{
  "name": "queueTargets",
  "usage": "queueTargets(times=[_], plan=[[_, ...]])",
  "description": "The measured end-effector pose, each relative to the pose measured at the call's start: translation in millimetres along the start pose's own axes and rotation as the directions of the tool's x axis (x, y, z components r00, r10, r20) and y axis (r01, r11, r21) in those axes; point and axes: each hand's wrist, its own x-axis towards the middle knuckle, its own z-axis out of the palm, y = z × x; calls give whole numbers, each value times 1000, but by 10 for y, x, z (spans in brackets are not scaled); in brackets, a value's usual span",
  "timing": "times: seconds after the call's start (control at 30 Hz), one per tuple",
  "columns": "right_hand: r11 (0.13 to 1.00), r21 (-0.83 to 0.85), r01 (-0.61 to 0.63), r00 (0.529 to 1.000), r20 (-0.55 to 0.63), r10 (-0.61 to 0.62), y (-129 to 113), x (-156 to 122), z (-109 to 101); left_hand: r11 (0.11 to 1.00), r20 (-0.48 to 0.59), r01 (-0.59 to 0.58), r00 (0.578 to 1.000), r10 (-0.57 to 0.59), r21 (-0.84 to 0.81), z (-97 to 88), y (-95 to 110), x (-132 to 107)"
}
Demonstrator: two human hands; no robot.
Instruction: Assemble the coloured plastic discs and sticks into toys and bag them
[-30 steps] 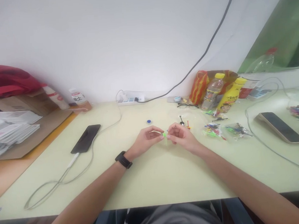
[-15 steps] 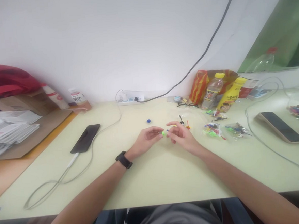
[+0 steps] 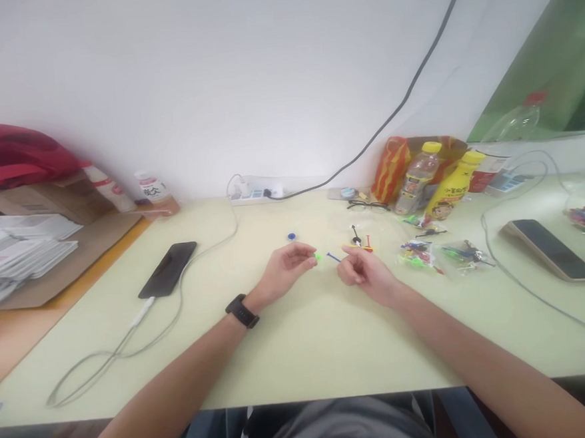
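Note:
My left hand, with a black watch on its wrist, pinches a small bright green plastic piece between thumb and fingertips. To its right, my right hand is closed round one end of a thin blue plastic stick, which points toward the green piece with a gap between them. A round blue piece lies on the table beyond my left hand. Just behind my right hand are a black piece and a red piece, with some yellow near them.
Small clear bags of coloured plastic parts lie right of my hands. Glasses, a clear bottle and a yellow bottle are behind. A phone on a white cable lies left; a tan-edged device sits right.
My right hand has drawn back to the right from the green piece, and the blue stick now shows in its fingers. My left hand has barely moved.

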Motion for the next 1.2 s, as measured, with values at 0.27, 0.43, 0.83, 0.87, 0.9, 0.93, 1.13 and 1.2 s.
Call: queueTargets(times=[0.27, 0.43, 0.83, 0.87, 0.9, 0.93, 1.13, 1.2], plan=[[993, -44, 109, 976, -183, -115, -9, 7, 83, 1000, 43, 24, 999, -23, -14, 13, 15, -12], [991, -54, 123, 978, -165, -130, 69, 29, 74, 999, 58, 27, 998, -24, -42, 37, 19, -20], [963, -208, 172, 960, -183, -211, 100, 11, 98, 996, 70, 58, 996, -53, -73, 47, 29, -31], [954, -234, 187, 951, -199, -236, 101, 5, 102, 994, 68, 61, 996, -56, -85, 47, 29, -29], [944, -257, 205, 941, -215, -262, 103, 2, 102, 993, 68, 64, 996, -58, -96, 47, 29, -27], [936, -276, 219, 931, -229, -285, 107, 2, 96, 993, 64, 65, 996, -59, -101, 48, 29, -26], [955, -281, 99, 980, -137, -142, 107, 39, -6, 996, 20, 59, 998, -58, -69, 53, 0, -29], [972, -223, 77, 981, -157, -113, 85, 45, -15, 996, 26, 58, 998, -57, -71, 51, -11, -28]])
